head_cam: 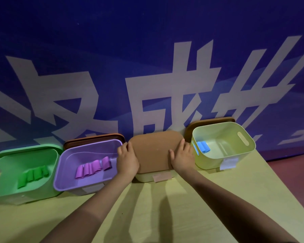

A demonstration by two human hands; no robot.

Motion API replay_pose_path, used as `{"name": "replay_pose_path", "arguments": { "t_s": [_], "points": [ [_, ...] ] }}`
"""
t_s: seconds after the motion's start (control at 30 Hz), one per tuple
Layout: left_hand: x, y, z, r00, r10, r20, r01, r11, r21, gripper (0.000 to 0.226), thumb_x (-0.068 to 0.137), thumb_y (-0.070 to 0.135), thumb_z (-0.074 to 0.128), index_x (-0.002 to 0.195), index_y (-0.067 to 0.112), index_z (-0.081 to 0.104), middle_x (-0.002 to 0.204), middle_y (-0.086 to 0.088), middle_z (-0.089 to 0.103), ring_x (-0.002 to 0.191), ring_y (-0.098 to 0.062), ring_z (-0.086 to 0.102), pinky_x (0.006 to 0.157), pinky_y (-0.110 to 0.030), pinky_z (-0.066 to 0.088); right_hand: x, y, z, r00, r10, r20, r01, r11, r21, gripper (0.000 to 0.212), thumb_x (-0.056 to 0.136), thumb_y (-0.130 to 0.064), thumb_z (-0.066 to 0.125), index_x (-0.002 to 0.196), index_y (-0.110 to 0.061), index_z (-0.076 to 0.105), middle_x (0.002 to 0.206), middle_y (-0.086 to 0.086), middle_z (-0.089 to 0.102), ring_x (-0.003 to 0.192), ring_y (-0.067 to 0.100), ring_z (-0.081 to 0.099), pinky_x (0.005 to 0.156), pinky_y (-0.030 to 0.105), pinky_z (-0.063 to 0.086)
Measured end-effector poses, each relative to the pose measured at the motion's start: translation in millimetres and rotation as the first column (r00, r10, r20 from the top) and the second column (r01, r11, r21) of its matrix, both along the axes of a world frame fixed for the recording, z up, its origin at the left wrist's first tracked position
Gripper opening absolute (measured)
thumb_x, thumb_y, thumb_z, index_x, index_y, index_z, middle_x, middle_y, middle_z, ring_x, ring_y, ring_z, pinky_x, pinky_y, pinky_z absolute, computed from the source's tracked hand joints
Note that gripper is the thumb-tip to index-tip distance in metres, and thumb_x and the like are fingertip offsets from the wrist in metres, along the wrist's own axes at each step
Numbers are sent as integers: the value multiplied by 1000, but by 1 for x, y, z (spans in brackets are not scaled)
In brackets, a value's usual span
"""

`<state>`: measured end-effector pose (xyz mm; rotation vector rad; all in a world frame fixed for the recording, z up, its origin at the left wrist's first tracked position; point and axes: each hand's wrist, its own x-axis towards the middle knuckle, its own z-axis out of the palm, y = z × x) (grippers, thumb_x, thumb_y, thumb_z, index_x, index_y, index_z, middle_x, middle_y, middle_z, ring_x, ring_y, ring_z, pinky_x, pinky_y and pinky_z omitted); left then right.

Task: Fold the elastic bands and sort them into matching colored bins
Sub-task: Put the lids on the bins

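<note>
We press both hands flat, fingers spread, left hand (127,162) and right hand (182,159), on the brown lid (154,151) of the middle bin (147,178). Push evenly on both edges (seat it square). Folded bands sit sorted: green (32,176), purple (93,168), blue (203,146).

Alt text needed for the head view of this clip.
Both hands, left hand and right hand, rest on the brown lid of the third bin. Green bin, purple bin and right-hand bin stand open, holding folded bands.
</note>
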<state>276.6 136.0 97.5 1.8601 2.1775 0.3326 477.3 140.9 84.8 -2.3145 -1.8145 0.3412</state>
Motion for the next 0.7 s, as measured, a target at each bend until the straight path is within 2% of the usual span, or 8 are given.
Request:
{"name": "replay_pose_path", "arguments": {
  "t_s": [0.07, 0.13, 0.2, 0.27, 0.4, 0.53, 0.63, 0.7],
  "points": [
    [6, 3, -4, 992, -117, -55, 118, 993, 24, 56, 99, 24, 38, 151, 12, 20, 158, -10, 16, 145, -27, 13, 115, -39, 24, 1, 0, -1, 999, 12, 40, -12, 1000, 13, 75, 97, -51, 32, 150, -2, 12, 145, 19, 34, 133, 33, 34, 108, 39, 30],
    [11, 11, -7, 981, -177, -81, 176, 984, -11, 56, 101, 33, 32, 152, 16, 17, 160, -9, 11, 147, -26, 7, 118, -40, 13, 4, 2, 2, 995, 37, 87, -40, 999, 33, 74, 96, -52, 34, 148, -2, 20, 146, 18, 35, 135, 32, 32, 108, 40, 30],
    [11, 18, -10, 977, -193, -95, 191, 981, -33, 56, 102, 36, 28, 153, 17, 16, 160, -11, 9, 148, -27, 4, 119, -40, 6, 11, 10, 5, 987, 102, 121, -108, 993, 44, 71, 95, -54, 35, 146, -5, 27, 153, 15, 27, 142, 31, 22, 113, 41, 26],
    [11, 19, -16, 973, -200, -115, 197, 980, -31, 57, 101, 38, 27, 153, 16, 15, 160, -14, 7, 148, -28, 2, 120, -39, 3, 16, 22, 5, 972, 202, 118, -207, 978, 35, 69, 96, -54, 33, 148, -10, 24, 158, 10, 17, 147, 26, 11, 117, 42, 21],
    [12, 19, -23, 976, -188, -114, 190, 982, 5, 57, 101, 38, 28, 152, 15, 17, 160, -16, 9, 148, -30, 4, 119, -39, 3, 15, 33, -6, 950, 285, 129, -288, 958, 1, 72, 96, -54, 19, 153, -11, 8, 162, 8, 6, 149, 24, 2, 119, 39, 13],
    [12, 22, -26, 978, -166, -127, 171, 985, 31, 61, 95, 40, 23, 151, 15, 24, 158, -17, 15, 147, -32, 10, 119, -41, 8, 16, 34, -10, 956, 277, 95, -279, 960, 10, 77, 91, -54, 18, 153, -9, 11, 161, 10, 8, 149, 24, 3, 119, 37, 12],
    [14, 23, -26, 977, -165, -134, 169, 985, 17, 60, 96, 39, 26, 150, 14, 25, 158, -18, 16, 147, -32, 12, 119, -41, 9, 16, 36, -10, 956, 286, 71, -287, 958, 2, 79, 89, -54, 20, 153, -8, 14, 160, 12, 11, 149, 25, 5, 118, 36, 12],
    [15, 23, -25, 975, -162, -151, 165, 986, 6, 64, 93, 41, 19, 149, 13, 28, 157, -19, 19, 146, -34, 15, 119, -43, 13, 15, 35, -10, 957, 285, 54, -286, 958, 0, 82, 86, -55, 17, 152, -7, 15, 160, 13, 11, 149, 25, 5, 118, 37, 13]
  ]
}}
